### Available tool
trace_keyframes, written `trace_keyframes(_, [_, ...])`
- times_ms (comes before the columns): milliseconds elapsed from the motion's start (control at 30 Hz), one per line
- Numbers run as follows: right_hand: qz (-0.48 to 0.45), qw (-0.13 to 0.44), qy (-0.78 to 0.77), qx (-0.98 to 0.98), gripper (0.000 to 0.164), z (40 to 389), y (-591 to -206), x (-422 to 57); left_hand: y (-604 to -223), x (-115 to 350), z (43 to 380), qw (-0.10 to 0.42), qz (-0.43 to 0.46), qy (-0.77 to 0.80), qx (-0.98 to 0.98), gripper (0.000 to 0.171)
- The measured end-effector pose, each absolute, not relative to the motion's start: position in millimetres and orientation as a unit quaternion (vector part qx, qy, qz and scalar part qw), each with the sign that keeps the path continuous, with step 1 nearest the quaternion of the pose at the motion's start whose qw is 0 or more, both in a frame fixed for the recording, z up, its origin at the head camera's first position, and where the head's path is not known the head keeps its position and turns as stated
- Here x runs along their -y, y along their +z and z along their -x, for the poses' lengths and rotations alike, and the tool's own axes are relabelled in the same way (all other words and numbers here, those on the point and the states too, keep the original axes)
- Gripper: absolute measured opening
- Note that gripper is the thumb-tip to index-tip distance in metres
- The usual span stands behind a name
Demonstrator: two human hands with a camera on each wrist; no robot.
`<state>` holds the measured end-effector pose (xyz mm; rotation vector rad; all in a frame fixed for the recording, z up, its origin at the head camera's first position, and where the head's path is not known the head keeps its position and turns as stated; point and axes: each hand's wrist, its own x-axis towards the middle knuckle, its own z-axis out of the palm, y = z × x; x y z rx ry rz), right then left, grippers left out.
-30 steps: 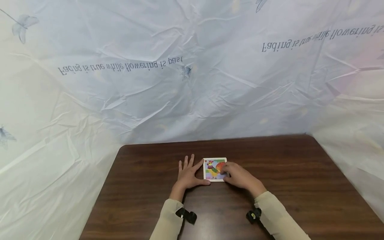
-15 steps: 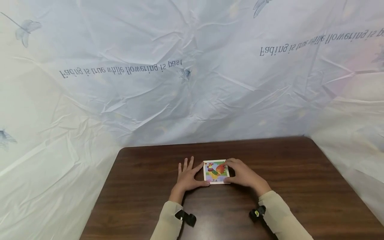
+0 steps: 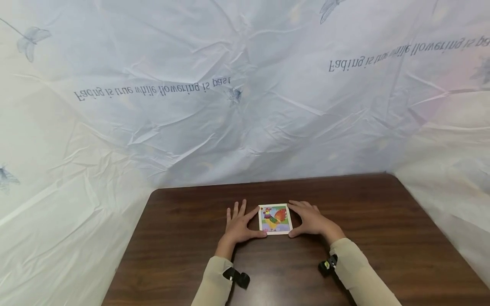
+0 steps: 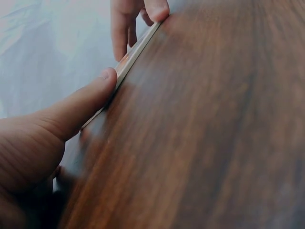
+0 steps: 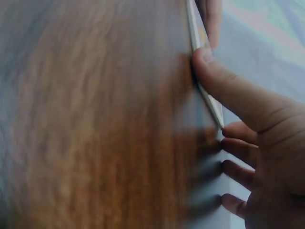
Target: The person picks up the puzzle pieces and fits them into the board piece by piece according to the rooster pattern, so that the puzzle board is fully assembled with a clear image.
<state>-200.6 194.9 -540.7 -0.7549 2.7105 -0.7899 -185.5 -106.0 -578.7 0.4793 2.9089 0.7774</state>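
Note:
A small square picture board (image 3: pixel 275 219) with a white border and a colourful rooster lies on the brown wooden table (image 3: pixel 283 272). At its left side, my left hand (image 3: pixel 238 227) spreads its thumb and forefinger to the two corners, with the other fingers stretched out over the tabletop. My right hand (image 3: pixel 311 220) mirrors it, thumb at the near right corner and forefinger at the far one. In the left wrist view, the left thumb touches the board's pale edge (image 4: pixel 125 70). The right wrist view shows the right thumb (image 5: pixel 206 62) against the same near edge.
A pale sheet (image 3: pixel 214 127) with printed lettering and flowers hangs behind the table and along both sides. Black straps with small devices sit on both wrists, the left device (image 3: pixel 237 277) and the right device (image 3: pixel 327 266) close above the tabletop.
My right hand has moved from over the picture's right part to its right corners, its fingers spreading wider and uncovering the picture. My left hand has kept its place at the left side.

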Motion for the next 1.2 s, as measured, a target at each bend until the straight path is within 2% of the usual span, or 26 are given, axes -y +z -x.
trace_keyframes(1200, [0.262, 0.099, -0.267, -0.922, 0.110, 211.3, -546.6, -196.5, -576.7, 110.1, 189.9, 0.044, -0.162, 0.254, -0.953, 0.101])
